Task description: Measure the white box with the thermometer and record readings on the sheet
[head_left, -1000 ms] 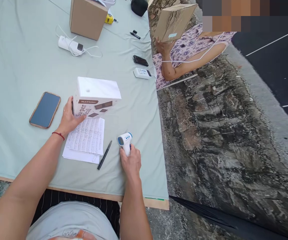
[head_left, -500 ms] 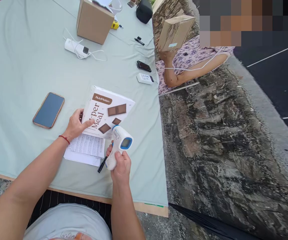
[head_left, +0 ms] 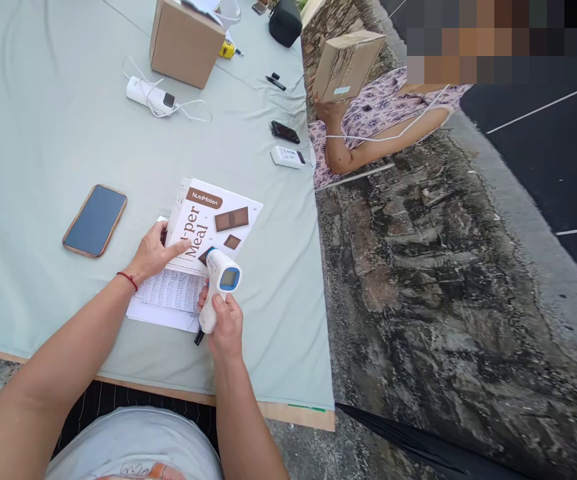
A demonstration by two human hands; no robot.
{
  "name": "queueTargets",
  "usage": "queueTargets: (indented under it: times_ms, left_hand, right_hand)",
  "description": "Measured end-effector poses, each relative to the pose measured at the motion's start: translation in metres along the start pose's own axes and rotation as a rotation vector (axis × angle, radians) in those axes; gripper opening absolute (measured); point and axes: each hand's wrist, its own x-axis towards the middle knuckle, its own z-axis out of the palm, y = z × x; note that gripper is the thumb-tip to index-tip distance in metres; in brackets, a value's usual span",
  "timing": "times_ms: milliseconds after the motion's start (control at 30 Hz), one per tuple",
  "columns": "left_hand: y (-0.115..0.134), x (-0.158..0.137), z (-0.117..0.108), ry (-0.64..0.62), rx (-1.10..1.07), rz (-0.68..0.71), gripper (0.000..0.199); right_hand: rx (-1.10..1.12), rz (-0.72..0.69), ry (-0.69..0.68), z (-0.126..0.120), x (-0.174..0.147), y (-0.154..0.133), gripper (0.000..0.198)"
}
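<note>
My left hand (head_left: 155, 252) grips the near left edge of a white and brown NutriMotion box (head_left: 241, 197), thumb on its front face. Tilted up, the box shows pictures of chocolate pieces. Wrapped round the handle of a white and blue infrared thermometer (head_left: 211, 303) is my right hand (head_left: 227, 327). The thermometer overlaps the box's lower part and its small screen faces me. Printed sheets (head_left: 168, 293) lie under the box. A black pen (head_left: 199, 337) is mostly hidden behind the thermometer.
A phone (head_left: 95, 220) lies left of my hands. Farther off are a white cabled device (head_left: 151, 95), a cardboard box (head_left: 185, 47), a black device (head_left: 285, 131) and a white one (head_left: 287, 157). Beyond the table's right edge, another person's hand (head_left: 332, 113) holds a carton (head_left: 347, 67).
My right hand has moved left with the thermometer, which now covers more of the box and the pen. The box has tilted slightly in my left hand.
</note>
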Motion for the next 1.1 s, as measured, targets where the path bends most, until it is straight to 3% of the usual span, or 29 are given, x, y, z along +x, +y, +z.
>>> queueTargets:
  times_ms: [800, 1100]
  left_hand:
    - [-0.001, 0.0, -0.002, -0.023, -0.025, -0.025, 0.069]
    - [0.004, 0.0, -0.007, -0.046, 0.05, 0.017, 0.072]
  right_hand:
    - [0.184, 0.107, -0.02, 0.013, -0.005, -0.012, 0.044]
    - [0.038, 0.049, 0.021, -0.002, -0.011, -0.017, 0.037]
